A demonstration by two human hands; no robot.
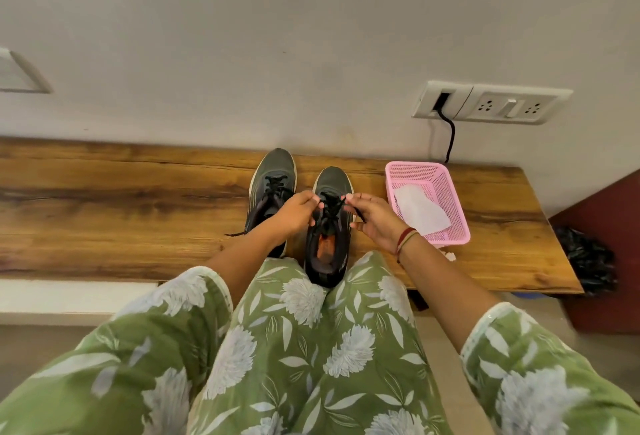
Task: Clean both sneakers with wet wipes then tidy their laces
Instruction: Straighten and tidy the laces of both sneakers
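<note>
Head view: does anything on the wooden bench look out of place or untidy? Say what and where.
Two things. A loose lace end trails across the bench beside the sneaker not in hand. A small white scrap lies on the bench just outside the pink basket, which holds a wipe.

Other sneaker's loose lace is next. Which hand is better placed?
Left, likely. Both hands pinch the right sneaker's laces, but the left hand sits by the left sneaker, whose loose lace end lies on the bench beside that forearm. The right hand would have to cross over.
</note>
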